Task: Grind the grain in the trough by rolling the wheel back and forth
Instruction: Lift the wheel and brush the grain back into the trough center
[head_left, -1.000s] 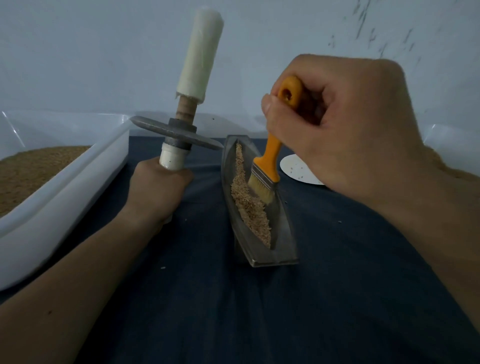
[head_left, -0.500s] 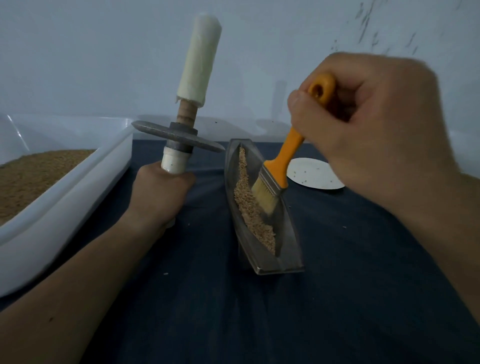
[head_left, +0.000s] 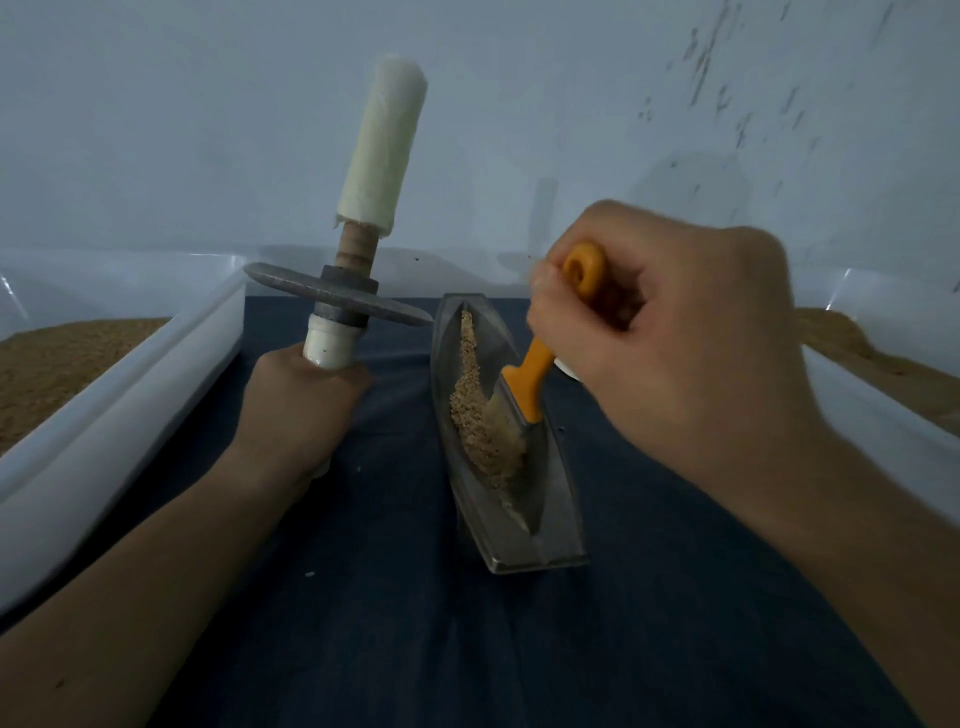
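Observation:
A narrow boat-shaped metal trough (head_left: 550, 525) lies on the dark blue cloth, holding a ridge of ground grain (head_left: 480, 415). My left hand (head_left: 301, 410) grips the lower white handle of the grinding wheel (head_left: 332, 296), held upright to the left of the trough with its grey disc level and off the grain. The upper handle is wrapped in white. My right hand (head_left: 670, 338) holds an orange-handled brush (head_left: 540, 358). Its bristles press into the grain on the right side of the trough's middle.
A white tray (head_left: 130, 415) filled with brown grain stands at the left. More grain lies in a white tray (head_left: 878, 405) at the right. A white disc shows partly behind my right hand. A pale wall stands close behind.
My right hand has drawn the brush nearer along the trough, sweeping the grain toward its middle. The wheel in my left hand has stayed upright in place.

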